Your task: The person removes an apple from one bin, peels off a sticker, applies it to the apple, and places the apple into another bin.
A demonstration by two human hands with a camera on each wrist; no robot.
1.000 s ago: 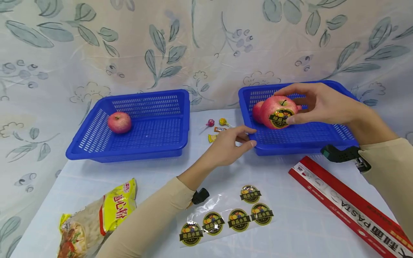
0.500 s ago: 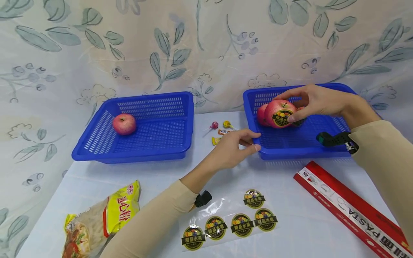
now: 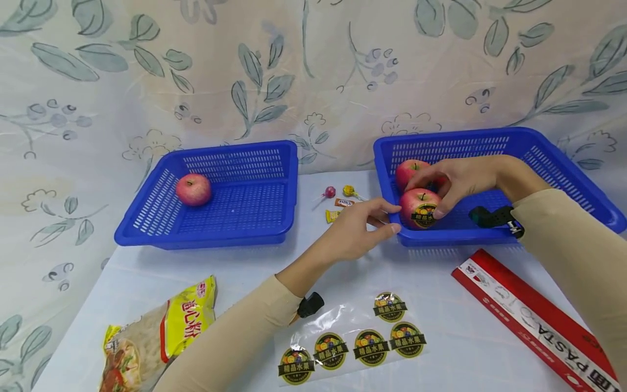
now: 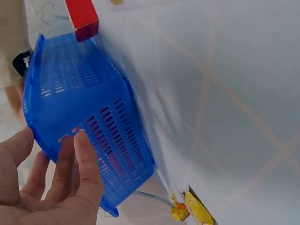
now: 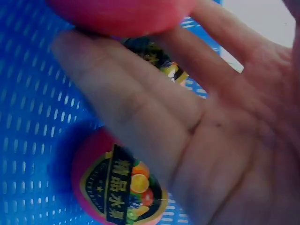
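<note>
In the head view my right hand [image 3: 462, 179] holds a red apple [image 3: 410, 206] with a black and gold fruit sticker [image 3: 425, 216] on its side. That apple sits low inside the right blue basket [image 3: 470, 237], by its front left corner. Behind it is another apple [image 3: 409, 169], and more red fruit is partly covered by my fingers. The right wrist view shows a stickered apple [image 5: 117, 187] lying below the hand. My left hand [image 3: 360, 226] grips the basket's left rim near the corner; in the left wrist view the thumb lies at the rim and the fingers against the outer wall.
A second blue basket [image 3: 206, 239] with one apple [image 3: 193, 189] stands to the left. Lollipops [image 3: 349, 190] and wrapped sweets [image 3: 333, 216] lie between the baskets. In front are a noodle bag [image 3: 188, 316], a sticker sheet [image 3: 352, 373] and a red pasta box [image 3: 534, 316].
My right hand has brought the stickered apple down and forward to the basket's front left corner, uncovering the apple behind. The left hand stays at the rim. The view has shifted slightly.
</note>
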